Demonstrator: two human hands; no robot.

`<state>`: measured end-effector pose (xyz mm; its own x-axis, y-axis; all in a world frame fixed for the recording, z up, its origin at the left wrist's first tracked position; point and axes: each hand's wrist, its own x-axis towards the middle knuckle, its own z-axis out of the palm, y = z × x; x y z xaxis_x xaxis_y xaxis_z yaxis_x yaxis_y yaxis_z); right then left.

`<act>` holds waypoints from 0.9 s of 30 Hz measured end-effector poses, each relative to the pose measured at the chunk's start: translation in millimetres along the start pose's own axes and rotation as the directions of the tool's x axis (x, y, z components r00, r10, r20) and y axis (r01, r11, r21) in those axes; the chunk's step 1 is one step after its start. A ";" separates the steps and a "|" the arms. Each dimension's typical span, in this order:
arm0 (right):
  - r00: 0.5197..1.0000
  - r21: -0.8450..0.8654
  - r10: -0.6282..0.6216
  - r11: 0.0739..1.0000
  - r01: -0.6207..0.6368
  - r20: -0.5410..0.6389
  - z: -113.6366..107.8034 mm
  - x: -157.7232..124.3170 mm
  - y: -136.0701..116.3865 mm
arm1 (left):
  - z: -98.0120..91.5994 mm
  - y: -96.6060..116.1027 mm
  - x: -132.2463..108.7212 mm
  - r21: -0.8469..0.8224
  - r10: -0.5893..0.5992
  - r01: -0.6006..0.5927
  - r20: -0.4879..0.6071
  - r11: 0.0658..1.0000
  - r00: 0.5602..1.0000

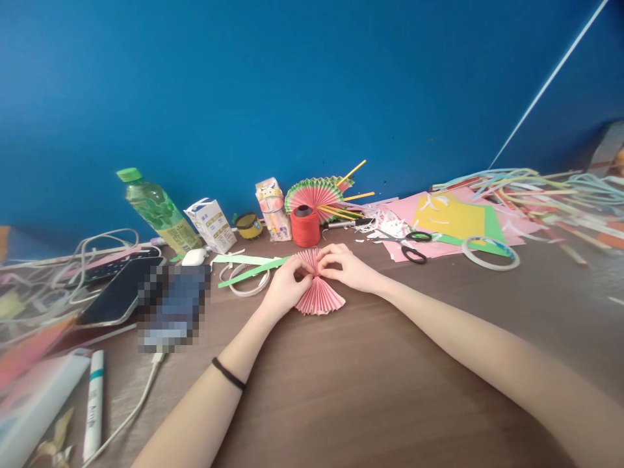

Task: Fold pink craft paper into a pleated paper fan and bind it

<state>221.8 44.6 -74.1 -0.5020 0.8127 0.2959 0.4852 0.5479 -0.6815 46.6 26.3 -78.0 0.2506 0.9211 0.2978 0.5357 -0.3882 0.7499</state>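
A pink pleated paper fan (320,300), gathered at its middle into a bow shape, lies on the brown table. My left hand (291,281) pinches it from the left near the gathered middle, thumb and forefinger closed. From the right, my right hand (347,268) pinches the same middle part. Whatever binds the folds there is too small to make out. Just behind the fan stands a spool of red thread (306,227). A green paper strip (253,272) lies beside my left hand, across a roll of tape (248,281).
Along the blue wall are a green bottle (160,211), a carton (212,224) and finished red-and-green fans (314,193). Black-handled scissors (409,247) and coloured paper (448,218) lie to the right, with another tape roll (491,253). Phones (121,289) and a marker (95,406) are left.
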 end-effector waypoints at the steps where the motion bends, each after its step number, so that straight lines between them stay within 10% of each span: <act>1: 1.000 0.003 0.002 1.000 -0.002 0.000 -0.2 0.3 0.2 | -0.1 0.5 -0.2 0.002 0.000 0.000 0.002 1.000 1.000; 27: 0.990 -0.008 -0.056 0.998 0.056 -0.126 6.2 -0.5 7.4 | -2.5 0.2 1.2 -0.008 -0.038 0.038 -0.002 0.999 0.999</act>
<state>221.2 47.0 -83.5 -0.4344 0.7990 0.4158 0.4620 0.5940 -0.6586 44.9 27.4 -76.1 0.2279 0.9354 0.2702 0.5387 -0.3523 0.7653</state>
